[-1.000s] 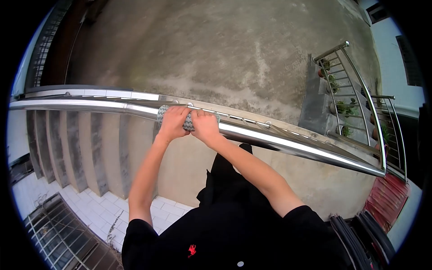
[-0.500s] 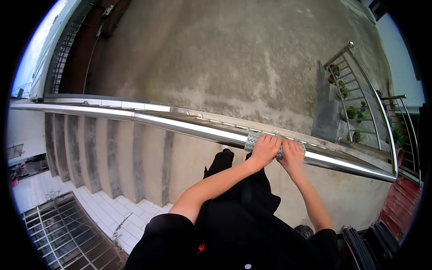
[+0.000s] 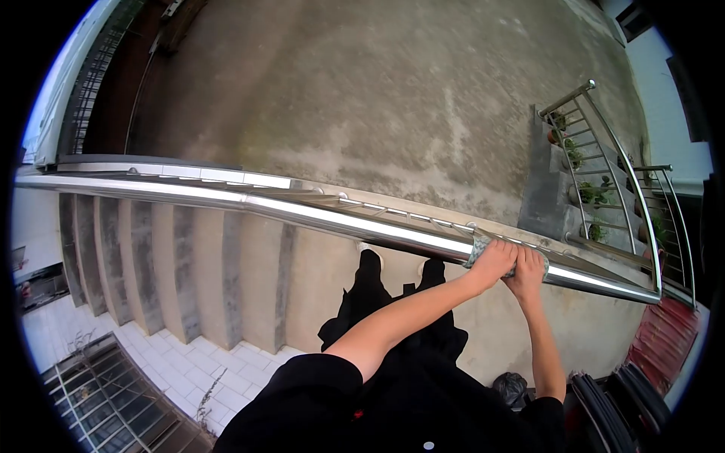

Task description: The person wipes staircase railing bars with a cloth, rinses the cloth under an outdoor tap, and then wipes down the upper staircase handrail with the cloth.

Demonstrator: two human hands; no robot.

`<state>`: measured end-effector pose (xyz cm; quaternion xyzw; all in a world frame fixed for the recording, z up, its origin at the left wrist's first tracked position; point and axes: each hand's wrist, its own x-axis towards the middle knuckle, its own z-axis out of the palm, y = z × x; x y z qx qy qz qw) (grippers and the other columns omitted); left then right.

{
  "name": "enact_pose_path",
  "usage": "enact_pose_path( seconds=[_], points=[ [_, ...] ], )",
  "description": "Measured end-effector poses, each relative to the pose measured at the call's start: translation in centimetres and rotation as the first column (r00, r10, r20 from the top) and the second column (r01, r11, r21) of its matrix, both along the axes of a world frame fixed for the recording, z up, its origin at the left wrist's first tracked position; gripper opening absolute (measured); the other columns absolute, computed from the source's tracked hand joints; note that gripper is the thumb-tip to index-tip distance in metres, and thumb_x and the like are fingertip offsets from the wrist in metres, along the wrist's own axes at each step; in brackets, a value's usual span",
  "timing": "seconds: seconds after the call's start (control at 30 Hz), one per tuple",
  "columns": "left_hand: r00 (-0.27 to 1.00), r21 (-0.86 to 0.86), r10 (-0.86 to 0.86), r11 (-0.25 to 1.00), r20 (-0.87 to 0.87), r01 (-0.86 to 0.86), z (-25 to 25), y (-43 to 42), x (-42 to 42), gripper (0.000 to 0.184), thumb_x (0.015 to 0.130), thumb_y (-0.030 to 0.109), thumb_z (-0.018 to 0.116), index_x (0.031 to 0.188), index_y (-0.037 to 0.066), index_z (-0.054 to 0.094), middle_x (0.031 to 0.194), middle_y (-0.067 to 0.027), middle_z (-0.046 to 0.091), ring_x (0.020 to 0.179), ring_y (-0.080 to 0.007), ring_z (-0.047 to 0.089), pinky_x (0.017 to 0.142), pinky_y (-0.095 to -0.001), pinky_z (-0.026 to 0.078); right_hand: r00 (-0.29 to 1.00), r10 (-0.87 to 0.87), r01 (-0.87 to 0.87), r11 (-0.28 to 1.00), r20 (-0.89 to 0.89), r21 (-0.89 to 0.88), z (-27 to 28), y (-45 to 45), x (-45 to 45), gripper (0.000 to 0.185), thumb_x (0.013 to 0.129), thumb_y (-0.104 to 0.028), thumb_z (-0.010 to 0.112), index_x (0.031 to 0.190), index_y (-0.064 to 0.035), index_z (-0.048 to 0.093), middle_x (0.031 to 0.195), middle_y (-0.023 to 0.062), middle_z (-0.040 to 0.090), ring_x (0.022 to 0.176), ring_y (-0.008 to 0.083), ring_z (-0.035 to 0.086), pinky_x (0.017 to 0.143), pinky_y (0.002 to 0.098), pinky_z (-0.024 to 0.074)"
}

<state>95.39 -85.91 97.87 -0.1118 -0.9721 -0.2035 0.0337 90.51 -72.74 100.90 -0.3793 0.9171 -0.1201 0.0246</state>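
Observation:
A grey-green patterned cloth is wrapped over the shiny metal handrail. My left hand is closed over the cloth and rail, its fingers curled across the top. Right beside it, my right hand grips the same cloth with its fingers bent over the rail. The two hands are close together, near the right part of the rail. The underside of the cloth and the thumbs are mostly hidden.
Concrete steps go down on the left, by white tiles and a barred window grille. Beyond the rail lies a concrete yard. Potted plants line stairs with another railing. A black bag sits near my right arm.
Both hands and the cloth have slid to the right along the handrail. My feet now show more fully below the rail as the view has shifted slightly.

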Motion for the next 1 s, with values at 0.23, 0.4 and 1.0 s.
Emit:
enact_pose_path(
  seconds=[0.23, 0.4, 1.0],
  points=[
    [0.998, 0.089, 0.052, 0.995, -0.04, -0.048, 0.4, -17.9, 7.6, 0.043, 0.065, 0.009, 0.066, 0.104, -0.001, 0.055, 0.096, -0.0118, 0.058, 0.095, -0.0257, 0.057, 0.086, -0.0356, 0.045, 0.993, 0.087, -0.089, 0.996, 0.078, 0.019, 0.2, -17.0, 6.1, 0.067, 0.049, -0.022, 0.082, 0.108, -0.0036, 0.057, 0.096, 0.0114, 0.061, 0.089, 0.0305, 0.06, 0.077, 0.0403, 0.0465],
    [0.973, -0.013, 0.21, 0.977, -0.1, -0.212, 1.9, -35.9, 16.2, 0.057, 0.055, 0.007, 0.07, 0.11, 0.0, 0.054, 0.102, -0.0109, 0.059, 0.1, -0.0285, 0.057, 0.09, -0.0378, 0.044, 0.964, 0.237, -0.234, 0.971, 0.118, -0.039, -1.9, -35.4, 12.8, 0.057, 0.053, -0.019, 0.08, 0.102, -0.0046, 0.053, 0.088, 0.0105, 0.059, 0.087, 0.0287, 0.061, 0.074, 0.0395, 0.0489],
    [0.926, -0.109, 0.372, 0.92, -0.065, -0.377, 3.6, -41.4, 18.0, 0.045, 0.054, 0.009, 0.071, 0.097, 0.006, 0.058, 0.091, -0.0092, 0.06, 0.091, -0.0277, 0.057, 0.084, -0.0395, 0.044, 0.947, 0.253, -0.219, 0.959, 0.197, -0.18, -2.3, -43.0, 15.3, 0.047, 0.052, -0.014, 0.077, 0.092, -0.0021, 0.054, 0.083, 0.0127, 0.061, 0.079, 0.0277, 0.063, 0.07, 0.0384, 0.0503]
  ],
)
